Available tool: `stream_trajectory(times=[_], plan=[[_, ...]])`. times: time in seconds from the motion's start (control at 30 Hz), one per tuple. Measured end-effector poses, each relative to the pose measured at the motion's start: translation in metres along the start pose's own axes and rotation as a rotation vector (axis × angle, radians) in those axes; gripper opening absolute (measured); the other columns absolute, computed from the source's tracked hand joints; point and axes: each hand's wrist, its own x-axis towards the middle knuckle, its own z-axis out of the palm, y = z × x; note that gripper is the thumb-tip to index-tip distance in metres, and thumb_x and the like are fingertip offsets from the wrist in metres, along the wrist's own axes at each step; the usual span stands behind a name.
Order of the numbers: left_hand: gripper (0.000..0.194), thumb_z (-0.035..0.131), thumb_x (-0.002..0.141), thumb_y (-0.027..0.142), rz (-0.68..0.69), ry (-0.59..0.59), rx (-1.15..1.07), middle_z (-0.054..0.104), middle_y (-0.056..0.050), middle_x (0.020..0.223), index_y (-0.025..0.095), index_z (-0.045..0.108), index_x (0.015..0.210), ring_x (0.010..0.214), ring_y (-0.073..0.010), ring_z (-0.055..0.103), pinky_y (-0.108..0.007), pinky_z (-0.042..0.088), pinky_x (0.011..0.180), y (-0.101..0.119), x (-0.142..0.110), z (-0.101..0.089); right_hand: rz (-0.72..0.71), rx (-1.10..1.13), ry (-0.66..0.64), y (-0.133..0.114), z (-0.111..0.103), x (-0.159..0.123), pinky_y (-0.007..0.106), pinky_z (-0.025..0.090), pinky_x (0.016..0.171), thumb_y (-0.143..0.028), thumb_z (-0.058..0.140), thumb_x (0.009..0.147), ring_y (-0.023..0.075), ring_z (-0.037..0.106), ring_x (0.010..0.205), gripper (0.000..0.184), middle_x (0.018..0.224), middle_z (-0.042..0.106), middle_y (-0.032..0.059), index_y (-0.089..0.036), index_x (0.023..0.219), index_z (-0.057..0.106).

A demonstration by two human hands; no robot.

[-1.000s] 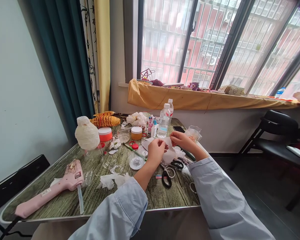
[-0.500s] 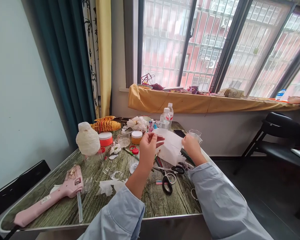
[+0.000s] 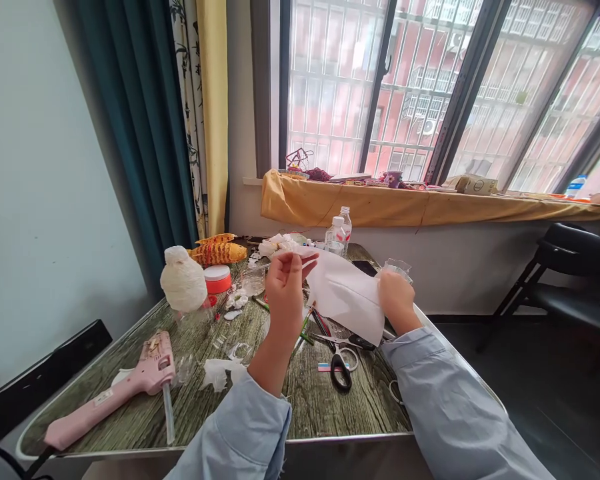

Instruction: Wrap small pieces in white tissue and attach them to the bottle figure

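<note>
The white sheet [image 3: 347, 293] is spread between the hands above the bench [image 3: 330, 417], left hand [image 3: 285, 290] fingers pinched at one edge, right hand [image 3: 397, 295] fingers closed on the opposite edge, not yet set down beside the scissors [image 3: 339, 344].

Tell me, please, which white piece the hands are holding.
The large sheet, held between left hand and right hand; smaller scraps lie on the table.
</note>
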Motion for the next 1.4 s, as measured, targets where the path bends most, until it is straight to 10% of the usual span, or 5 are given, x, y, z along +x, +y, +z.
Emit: stream_trajectory(times=[0.2, 0.4, 0.77, 1.2, 1.4], plan=[[0.032, 0.062, 0.093, 0.033, -0.017, -0.067, 0.08, 0.064, -0.009, 0.121, 0.018, 0.06, 0.12, 0.1, -0.0233, 0.066, -0.045, 0.056, 0.084, -0.009, 0.0, 0.002, -0.194, 0.236, 0.041, -0.019, -0.013, -0.014, 0.04, 0.055, 0.084, -0.034, 0.059, 0.1, 0.0209, 0.063, 0.095, 0.024, 0.113, 0.062, 0.0079, -0.016, 0.115, 0.061], [0.031, 0.061, 0.093, 0.033, -0.074, -0.148, 0.163, 0.065, -0.009, 0.121, 0.018, 0.06, 0.12, 0.1, -0.0229, 0.066, -0.044, 0.056, 0.084, -0.014, -0.005, 0.004, -0.562, 0.529, -0.223, -0.056, -0.006, -0.046, 0.031, 0.057, 0.07, -0.036, 0.061, 0.099, 0.015, 0.064, 0.075, 0.022, 0.093, 0.064, 0.002, -0.015, 0.105, 0.063], [0.033, 0.061, 0.093, 0.034, -0.165, -0.151, 0.41, 0.065, -0.009, 0.12, 0.018, 0.059, 0.123, 0.096, -0.0223, 0.067, -0.043, 0.057, 0.081, -0.001, -0.006, 0.001, -0.25, 1.015, -0.195, -0.036, 0.012, -0.015, 0.032, 0.057, 0.068, -0.04, 0.058, 0.1, 0.0162, 0.064, 0.078, 0.027, 0.099, 0.063, 0.0042, -0.015, 0.111, 0.06], [0.008, 0.065, 0.087, 0.016, -0.038, -0.878, 1.327, 0.073, -0.017, 0.09, 0.013, 0.072, 0.089, 0.086, -0.0316, 0.069, -0.044, 0.055, 0.074, 0.048, -0.092, 0.036, -0.285, 1.354, -0.443, -0.041, -0.005, -0.028, 0.045, 0.05, 0.092, -0.047, 0.055, 0.1, 0.0238, 0.06, 0.106, 0.036, 0.125, 0.058, 0.0094, -0.017, 0.119, 0.06], [0.019, 0.052, 0.095, 0.021, -0.111, -0.772, 1.477, 0.073, -0.014, 0.1, 0.013, 0.068, 0.1, 0.095, -0.0292, 0.068, -0.042, 0.056, 0.082, 0.073, -0.081, 0.012, -0.318, 1.549, -0.607, -0.037, -0.018, -0.023, 0.037, 0.054, 0.078, -0.057, 0.05, 0.099, 0.0194, 0.064, 0.087, 0.047, 0.115, 0.062, 0.009, -0.016, 0.119, 0.058]])
